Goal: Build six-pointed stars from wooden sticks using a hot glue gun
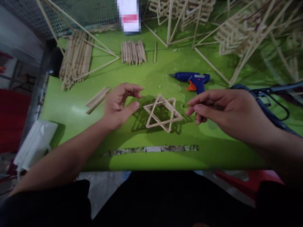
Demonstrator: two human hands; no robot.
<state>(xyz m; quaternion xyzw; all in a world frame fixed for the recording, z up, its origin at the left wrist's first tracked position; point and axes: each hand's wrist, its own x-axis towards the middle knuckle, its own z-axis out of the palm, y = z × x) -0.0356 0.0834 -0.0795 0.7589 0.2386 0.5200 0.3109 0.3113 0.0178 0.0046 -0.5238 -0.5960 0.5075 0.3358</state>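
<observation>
A six-pointed star frame [176, 120] built of thin wooden sticks in layers lies on the green table between my two hands. My left hand [120, 105] is just left of the star, its thumb and fingers apart with nothing in them. To the right of the star, my right hand [220, 108] has its fingers curled and its thumb against them; nothing shows between them. Neither hand touches the star. A blue glue gun [187, 76] with an orange trigger lies behind my right hand, which hides the end of its handle.
Short sticks [133, 52] lie in a row at the back, left of a single stick [155, 52]. A longer stick pile [78, 58] and a few loose sticks [98, 99] are at left. Large stick frames [233, 37] stand back right. A stained strip [153, 149] lies near the front edge.
</observation>
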